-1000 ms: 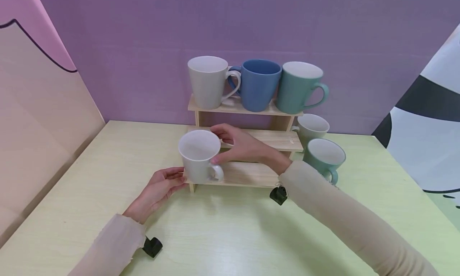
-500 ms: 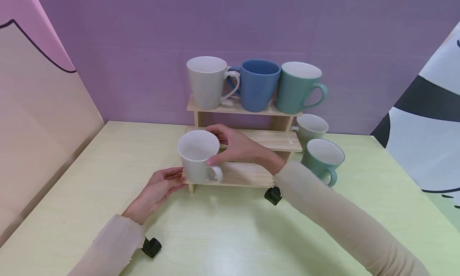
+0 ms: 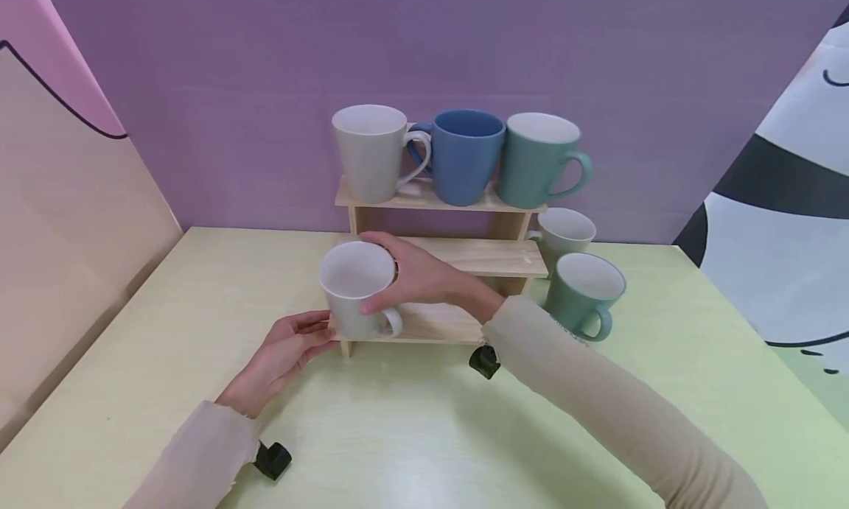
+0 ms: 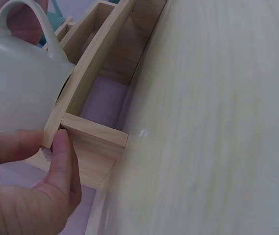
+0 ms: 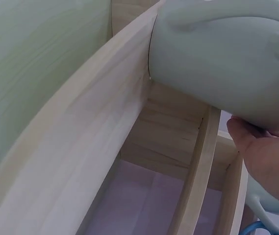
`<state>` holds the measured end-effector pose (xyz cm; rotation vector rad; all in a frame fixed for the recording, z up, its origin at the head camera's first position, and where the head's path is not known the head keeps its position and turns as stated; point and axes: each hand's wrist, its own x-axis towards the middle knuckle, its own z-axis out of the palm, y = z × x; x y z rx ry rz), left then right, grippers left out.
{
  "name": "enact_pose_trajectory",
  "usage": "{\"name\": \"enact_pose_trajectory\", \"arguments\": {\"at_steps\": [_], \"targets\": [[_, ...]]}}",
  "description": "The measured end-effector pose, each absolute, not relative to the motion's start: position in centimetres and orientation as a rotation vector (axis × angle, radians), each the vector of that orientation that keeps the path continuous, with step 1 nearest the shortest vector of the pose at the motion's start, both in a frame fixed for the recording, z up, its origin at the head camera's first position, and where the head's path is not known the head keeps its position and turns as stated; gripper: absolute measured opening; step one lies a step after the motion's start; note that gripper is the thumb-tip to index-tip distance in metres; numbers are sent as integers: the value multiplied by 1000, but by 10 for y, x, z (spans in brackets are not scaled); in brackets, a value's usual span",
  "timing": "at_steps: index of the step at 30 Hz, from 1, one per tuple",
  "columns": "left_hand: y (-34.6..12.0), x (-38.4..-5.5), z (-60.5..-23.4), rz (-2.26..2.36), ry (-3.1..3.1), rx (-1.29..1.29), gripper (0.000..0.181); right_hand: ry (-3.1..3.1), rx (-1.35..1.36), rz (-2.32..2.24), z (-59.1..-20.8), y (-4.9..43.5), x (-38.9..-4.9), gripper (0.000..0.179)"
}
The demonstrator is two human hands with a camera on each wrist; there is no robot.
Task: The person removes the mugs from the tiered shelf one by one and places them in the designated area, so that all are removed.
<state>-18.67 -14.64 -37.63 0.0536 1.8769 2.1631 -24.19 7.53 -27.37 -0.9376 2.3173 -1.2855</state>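
Note:
A white mug (image 3: 343,299) stands upright at the left end of the lowest tier of a three-tier wooden shelf (image 3: 441,325), its handle turned to the front right. Around the mug's right side my right hand (image 3: 421,273) holds it, thumb across the front and fingers behind. The right wrist view shows that hand (image 5: 271,156) against the white mug (image 5: 217,68) near its rim end. My left hand (image 3: 278,358) is at the shelf's left end. In the left wrist view, its thumb and finger pinch the corner of the lowest board (image 4: 56,122), close below the mug.
On the top tier stand a white mug (image 3: 371,159), a blue mug (image 3: 467,163) and a green mug (image 3: 536,166). Right of the shelf, another green mug (image 3: 573,295) and a pale mug (image 3: 564,236) stand on the table (image 3: 398,428). A purple backdrop (image 3: 265,89) rises behind.
My right hand has slid left around the white mug, its thumb reaching farther across the front. The left hand keeps its place at the shelf. The head view has shifted slightly.

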Motion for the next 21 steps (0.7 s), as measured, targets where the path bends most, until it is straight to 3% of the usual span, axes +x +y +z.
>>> {"name": "enact_pose_trajectory", "arguments": {"at_steps": [21], "targets": [[-148, -187, -378, 2172, 1854, 74, 51, 2451, -899, -1272, -276, 71, -239, 88]]}}
